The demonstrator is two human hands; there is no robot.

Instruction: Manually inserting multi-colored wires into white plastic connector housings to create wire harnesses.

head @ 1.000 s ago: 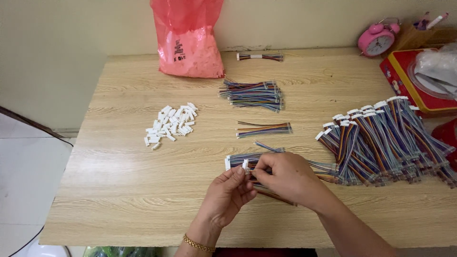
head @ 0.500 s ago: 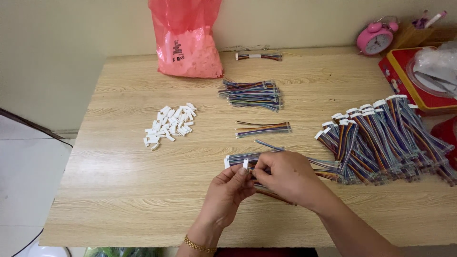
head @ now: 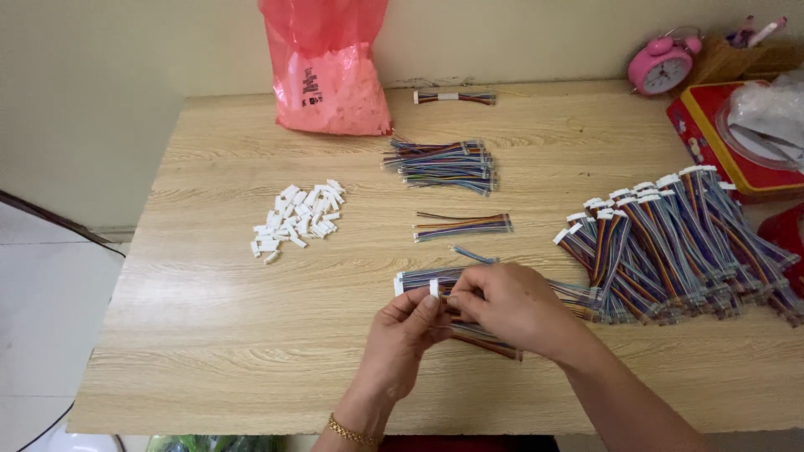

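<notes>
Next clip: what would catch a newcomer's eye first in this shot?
Probably the large heap of multicoloured wire harnesses with white connectors fanned out at the table's right, and the red plastic bag standing at the back edge. Near the front, the left hand and right hand meet over a small wire bundle with a white connector, with a pile of loose white connectors lying to the left.

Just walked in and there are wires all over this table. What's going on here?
A person is working at a wooden table. Both hands meet near its front edge: the left hand and right hand pinch a small white connector on a bundle of coloured wires. Loose white connectors lie to the left, bare wire bundles behind, and a heap of connector-tipped wire sets to the right.
</notes>
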